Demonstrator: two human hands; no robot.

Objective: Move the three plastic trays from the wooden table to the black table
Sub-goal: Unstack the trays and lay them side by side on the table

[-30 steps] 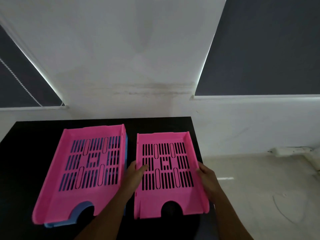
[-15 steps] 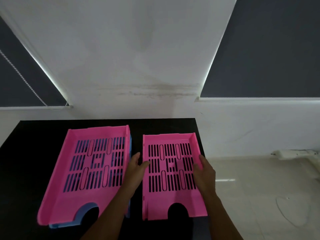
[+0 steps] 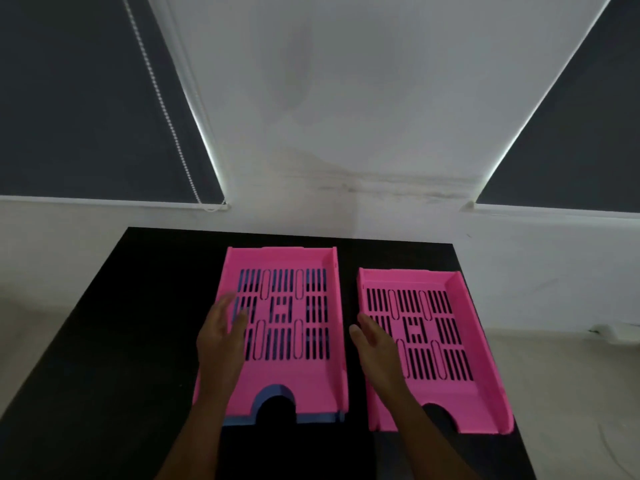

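Black table [image 3: 104, 341] holds 3 trays: left pink tray [image 3: 287, 372] stacked on blue tray [image 3: 273, 393], right pink tray [image 3: 460, 393] just beside, w/ a gap between. Left hand [image 3: 220, 341] flat, fingers spread, over left tray's left edge, gripping nothing. Right hand [image 3: 377, 344] open at right tray's left edge, also empty.

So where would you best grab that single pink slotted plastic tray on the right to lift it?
By its two raised long side walls, one hand from each side: the single pink slotted plastic tray lies flat, its floor is slotted, and its near edge is low and notched.
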